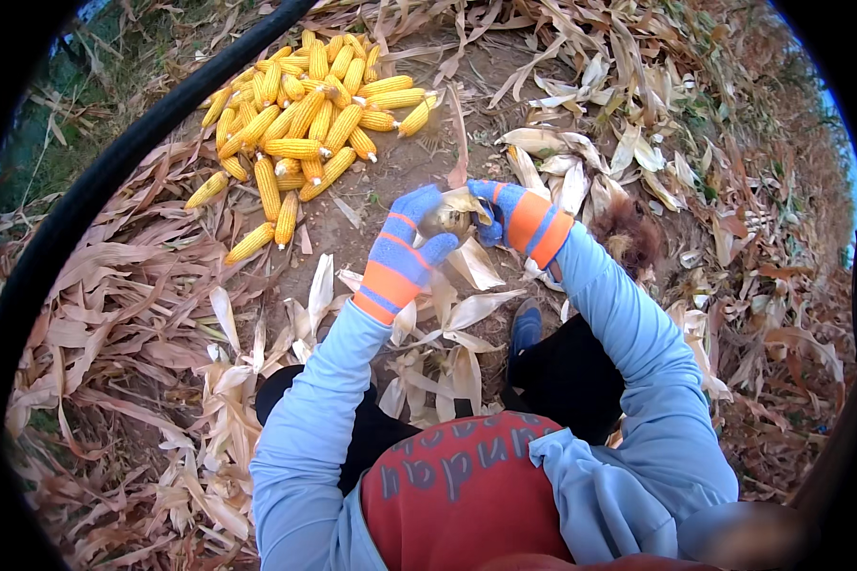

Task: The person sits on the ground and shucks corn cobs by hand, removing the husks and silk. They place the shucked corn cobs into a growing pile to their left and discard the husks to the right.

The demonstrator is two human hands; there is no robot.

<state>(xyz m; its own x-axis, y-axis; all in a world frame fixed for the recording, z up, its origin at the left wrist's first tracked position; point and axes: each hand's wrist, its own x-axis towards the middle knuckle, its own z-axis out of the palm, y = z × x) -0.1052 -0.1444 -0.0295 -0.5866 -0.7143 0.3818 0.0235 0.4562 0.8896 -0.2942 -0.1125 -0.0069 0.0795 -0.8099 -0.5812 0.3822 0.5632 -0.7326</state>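
Note:
My left hand (pixel 408 246), in a blue and orange knitted glove, is closed around an ear of corn in its dry husk (pixel 448 220). At the other side of that ear, my right hand (pixel 518 216), gloved alike, has its fingers on the pale husk leaves. The fingers hide much of the ear, and its outline is blurred. Beyond my left hand lies a heap of husked yellow corn cobs (pixel 296 125) on the soil. Unhusked ears (pixel 571 171) lie just beyond my right hand.
Torn husks (pixel 464 314) lie between my legs, near my blue shoe (pixel 526 327). Dry corn leaves (pixel 121 264) spread at the left, with more stalks and leaves (pixel 757 285) at the right. Reddish-brown corn silk (pixel 625 239) is beside my right forearm. A black strap or cable crosses the upper left.

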